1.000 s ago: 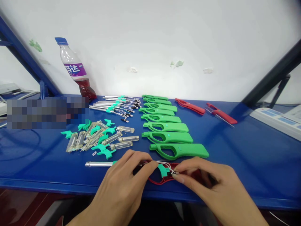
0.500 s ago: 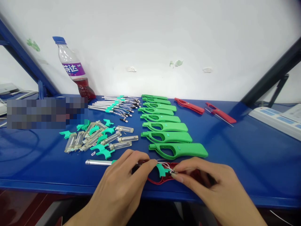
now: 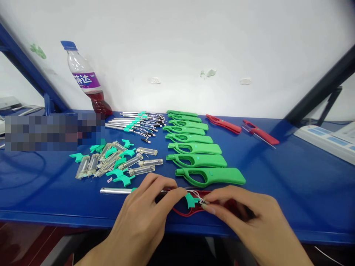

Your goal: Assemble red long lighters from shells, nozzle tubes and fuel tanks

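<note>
Barely anything has moved since the earlier frame: both hands keep their places, and only the view has tipped slightly, so that the bottle (image 3: 91, 83) sits a touch higher and further left.

Head view: the red shell (image 3: 197, 210) lies at the near edge of the blue table (image 3: 280, 184), under and between the two hands. A silver tube (image 3: 115, 191) sticks out on its left, and a teal trigger (image 3: 190, 200) sits in the shell's loop. The left hand (image 3: 149, 205) is laid over the narrow end where tube and shell meet; its fingers are bent, but they hide what they press, so I cannot tell whether they are clamped. The right hand (image 3: 241, 210) has thumb and forefinger pinched together on a small black part (image 3: 204, 202), with white wires (image 3: 196, 193) running to it; its other fingers curl over the shell's wide end.

Just beyond the hands, eight green shells (image 3: 208, 149) lie in a row running back toward the wall (image 3: 166, 44). To their left are clear tanks (image 3: 142, 170) mixed with loose triggers (image 3: 123, 179), and behind those a set of wired tubes (image 3: 119, 126). Two more red shells (image 3: 227, 125) lie at the back right, near a white power strip (image 3: 327, 144).
</note>
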A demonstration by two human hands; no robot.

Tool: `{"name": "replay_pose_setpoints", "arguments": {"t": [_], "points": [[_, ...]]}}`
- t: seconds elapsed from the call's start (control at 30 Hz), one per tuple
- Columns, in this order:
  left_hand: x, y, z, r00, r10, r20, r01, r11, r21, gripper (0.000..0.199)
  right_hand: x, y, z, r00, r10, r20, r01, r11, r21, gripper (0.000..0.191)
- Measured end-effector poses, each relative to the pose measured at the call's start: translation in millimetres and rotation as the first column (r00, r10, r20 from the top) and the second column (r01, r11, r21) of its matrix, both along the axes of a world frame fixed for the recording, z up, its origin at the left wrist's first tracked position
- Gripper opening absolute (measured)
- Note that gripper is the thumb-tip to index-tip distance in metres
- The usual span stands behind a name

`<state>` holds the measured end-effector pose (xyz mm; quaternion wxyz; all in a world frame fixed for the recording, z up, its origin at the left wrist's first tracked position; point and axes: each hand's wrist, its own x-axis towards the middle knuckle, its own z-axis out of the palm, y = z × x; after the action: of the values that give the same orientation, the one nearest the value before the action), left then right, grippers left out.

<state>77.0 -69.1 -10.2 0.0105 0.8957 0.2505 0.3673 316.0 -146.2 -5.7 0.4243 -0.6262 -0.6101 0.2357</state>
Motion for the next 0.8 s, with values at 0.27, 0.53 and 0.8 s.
{"name": "replay_pose_setpoints", "arguments": {"t": [0.27, 0.53, 0.8], "points": [[0, 1, 0.8, 1.000, -0.014, -0.002, 0.014, 0.999, -0.036, 0.048, 1, 1, -1.4, 0.999, 0.029, 0.023, -0.030, 0.999, 0.043, 0.004], [0, -5, 5.7, 0.998, 0.005, -0.067, -0.006, 1.000, -0.024, 0.041, 1, 2, -0.2, 0.999, 0.032, -0.036, -0.034, 0.999, -0.037, 0.007], [7, -12, 15.5, 0.997, 0.006, -0.077, -0.005, 1.000, 0.012, 0.015, 5, 3, -3.9, 0.997, 0.071, 0.001, -0.071, 0.995, 0.063, 0.010]]}}
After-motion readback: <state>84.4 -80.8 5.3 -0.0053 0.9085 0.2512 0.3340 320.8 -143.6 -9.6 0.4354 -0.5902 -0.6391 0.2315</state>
